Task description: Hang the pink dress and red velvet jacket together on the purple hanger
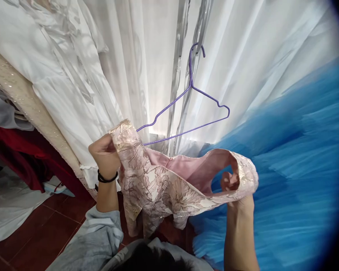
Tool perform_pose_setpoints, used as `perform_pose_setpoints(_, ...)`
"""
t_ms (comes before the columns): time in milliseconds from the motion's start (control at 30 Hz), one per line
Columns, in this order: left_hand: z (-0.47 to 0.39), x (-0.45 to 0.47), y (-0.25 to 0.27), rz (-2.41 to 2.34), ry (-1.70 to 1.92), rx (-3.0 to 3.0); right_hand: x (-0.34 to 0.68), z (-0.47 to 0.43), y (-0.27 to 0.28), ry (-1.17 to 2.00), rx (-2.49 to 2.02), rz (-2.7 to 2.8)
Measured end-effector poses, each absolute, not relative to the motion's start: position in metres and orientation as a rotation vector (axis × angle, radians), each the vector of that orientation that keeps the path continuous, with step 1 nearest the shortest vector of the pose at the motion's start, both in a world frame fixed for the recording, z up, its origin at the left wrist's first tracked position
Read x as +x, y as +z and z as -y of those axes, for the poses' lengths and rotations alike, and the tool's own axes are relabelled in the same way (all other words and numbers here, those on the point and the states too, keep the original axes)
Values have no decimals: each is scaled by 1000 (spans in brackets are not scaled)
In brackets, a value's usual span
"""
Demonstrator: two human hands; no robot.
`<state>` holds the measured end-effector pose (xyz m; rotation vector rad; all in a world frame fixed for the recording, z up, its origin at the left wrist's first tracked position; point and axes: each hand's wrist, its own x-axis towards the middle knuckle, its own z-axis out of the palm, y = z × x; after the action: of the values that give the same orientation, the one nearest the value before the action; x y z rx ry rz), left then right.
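**Two hands spreading a pink brocade garment beneath a purple wire hanger**

A person's left hand [105,154] is pinching one shoulder of a pale pink floral brocade garment with a plain pink lining [164,184], fingers closed tightly on the fabric edge; a single black band is circling that wrist. The right hand [235,188] is gripping the opposite shoulder, but most of it is sitting behind the cloth, so only a curled finger or two is showing through the armhole, and how firmly it is closing is hard to judge, though it appears clenched on the strap. The garment is hanging stretched between the two hands, its lower part dropping out of sight behind a dark head of hair at the bottom edge. One thin purple wire hanger [192,109] is hanging just above, its left tip disappearing behind the raised shoulder; whether it is touching the fabric cannot be told. Its hook is merging into silvery vertical strips, and the rail is not visible. White sheer dresses [115,64] are filling the background, a mass of blue tulle [296,158] is blurring at right, and a dark red garment [25,154] is cut off at left.
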<state>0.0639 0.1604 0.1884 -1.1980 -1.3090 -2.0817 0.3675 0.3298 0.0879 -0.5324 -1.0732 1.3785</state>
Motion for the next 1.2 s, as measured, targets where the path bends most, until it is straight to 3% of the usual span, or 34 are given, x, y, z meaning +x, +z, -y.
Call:
perform_pose_setpoints(333, -195, 64, 206, 1680, -2167, -1398, 345, -367, 100, 1164, -597, 928)
perform_pose_setpoints(600, -237, -25, 221, 1797, -2003, -1126, 331, -416, 103, 1339, -453, 961)
perform_pose_setpoints(867, -273, -38, 213, 1884, -1903, -1242, 338, -466, 105, 1567, -467, 967)
perform_pose_setpoints(1067, -264, -39, 215, 1845, -1859, -1292, 372, -451, 145, 1392, -361, 1128)
perform_pose_setpoints(1200, -255, -37, 224, 1793, -1852, -1314, 374, -444, 200, 1070, -368, 1501)
